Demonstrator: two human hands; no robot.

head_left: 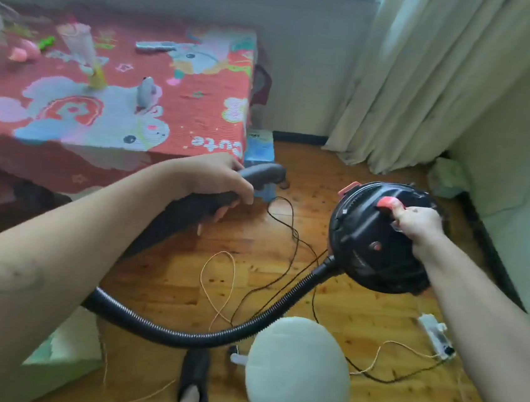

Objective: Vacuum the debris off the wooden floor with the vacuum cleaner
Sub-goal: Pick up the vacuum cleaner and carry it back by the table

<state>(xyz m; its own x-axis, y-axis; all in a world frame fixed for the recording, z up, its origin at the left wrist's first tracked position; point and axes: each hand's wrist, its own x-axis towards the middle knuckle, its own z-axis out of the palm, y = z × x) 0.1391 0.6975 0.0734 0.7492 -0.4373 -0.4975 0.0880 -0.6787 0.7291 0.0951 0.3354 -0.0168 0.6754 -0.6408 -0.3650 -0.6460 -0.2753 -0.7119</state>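
Note:
A round black vacuum cleaner (370,241) with red clips hangs above the wooden floor (280,287) at the right. My right hand (418,225) grips its top handle, thumb near a red clip. A ribbed black hose (210,334) curves from its body down and left under my left arm. My left hand (223,180) grips the grey hose handle (263,172) beside the bed's corner. Thin black wire (290,223) and yellow wire (216,280) lie looped on the boards, with small specks of debris around them.
A bed with a red cartoon cover (104,102) and small toys fills the left. Curtains (433,81) hang at the back right. A round white stool (297,374) stands near my foot (193,386). A white electrical part (435,338) and a pale box (57,356) lie on the floor.

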